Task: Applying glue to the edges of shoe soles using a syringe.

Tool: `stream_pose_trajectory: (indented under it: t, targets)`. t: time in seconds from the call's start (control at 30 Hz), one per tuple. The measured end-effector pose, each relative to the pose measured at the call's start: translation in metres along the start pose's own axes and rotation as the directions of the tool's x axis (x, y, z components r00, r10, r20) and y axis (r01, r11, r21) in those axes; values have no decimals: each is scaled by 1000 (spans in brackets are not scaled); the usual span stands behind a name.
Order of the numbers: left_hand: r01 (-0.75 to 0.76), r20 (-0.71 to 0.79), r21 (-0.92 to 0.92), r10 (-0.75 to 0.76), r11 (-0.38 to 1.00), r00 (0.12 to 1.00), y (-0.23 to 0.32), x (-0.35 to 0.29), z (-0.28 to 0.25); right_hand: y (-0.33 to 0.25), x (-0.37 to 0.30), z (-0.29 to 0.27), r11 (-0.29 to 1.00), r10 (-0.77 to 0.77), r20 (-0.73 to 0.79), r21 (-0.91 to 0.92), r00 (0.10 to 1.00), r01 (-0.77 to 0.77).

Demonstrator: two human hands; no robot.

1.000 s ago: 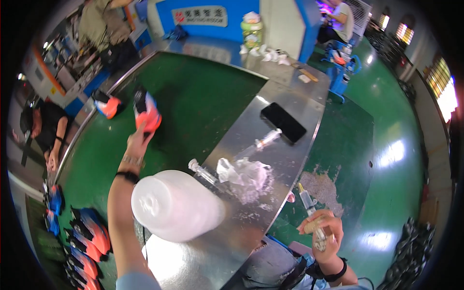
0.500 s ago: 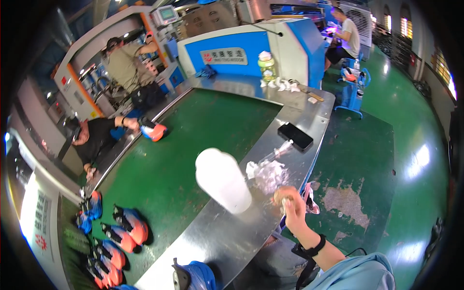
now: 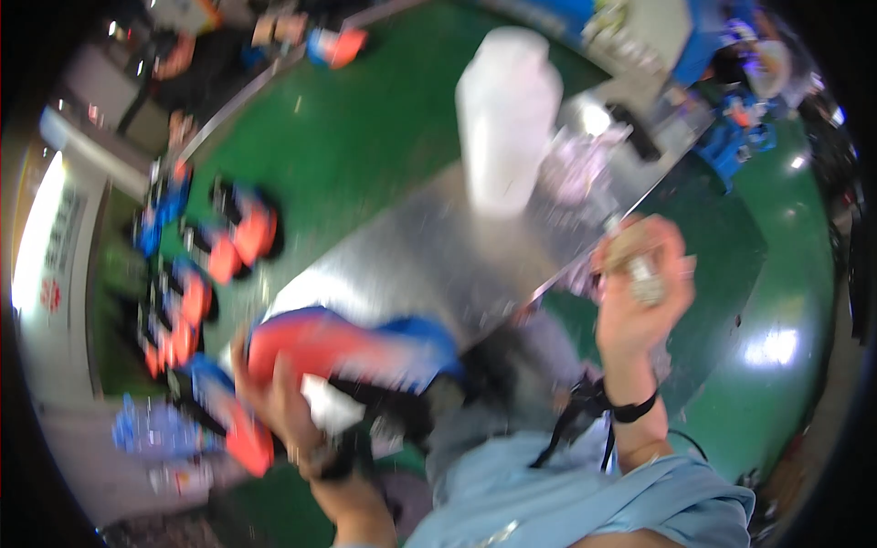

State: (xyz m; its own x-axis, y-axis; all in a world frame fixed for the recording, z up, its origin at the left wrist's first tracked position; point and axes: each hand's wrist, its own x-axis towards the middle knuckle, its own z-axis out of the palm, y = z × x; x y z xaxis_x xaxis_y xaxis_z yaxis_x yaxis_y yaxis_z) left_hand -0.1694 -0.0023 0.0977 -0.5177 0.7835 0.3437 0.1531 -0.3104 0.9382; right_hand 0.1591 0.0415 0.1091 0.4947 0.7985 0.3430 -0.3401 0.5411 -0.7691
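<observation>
Left hand [image 3: 288,416]: grip clasped round one coral end of the blue-and-coral shoe [image 3: 356,347], probably to leave the rest free; we see it by the near edge of the steel worktop [image 3: 411,247], contact unclear. Right hand [image 3: 630,321]: grip curled round a tan-and-clear tool [image 3: 645,281], blurred, apart from the shoe. White bottle [image 3: 507,119] stands on the worktop, likely for easy reach.

A coral-blue shoe [image 3: 352,347] stretches sideways, coral end left — the syringe [image 3: 647,281] blurred
</observation>
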Motion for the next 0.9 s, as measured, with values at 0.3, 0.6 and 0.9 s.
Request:
stream_pose_trajectory:
  t: [0.3, 0.6, 0.9]
  targets:
    - [-366, 401, -309, 469, 878, 787, 23, 32, 81, -61, 0, 33, 761, 292, 777, 164, 558, -628]
    - [-477, 532, -136, 470, 868, 704, 29, 29, 89, -52, -4, 57, 717, 309, 732, 240, 607, -655]
    - [-500, 560, -62, 445, 864, 699, 26, 39, 101, -38, 19, 51, 675, 335, 823, 130, 459, -726]
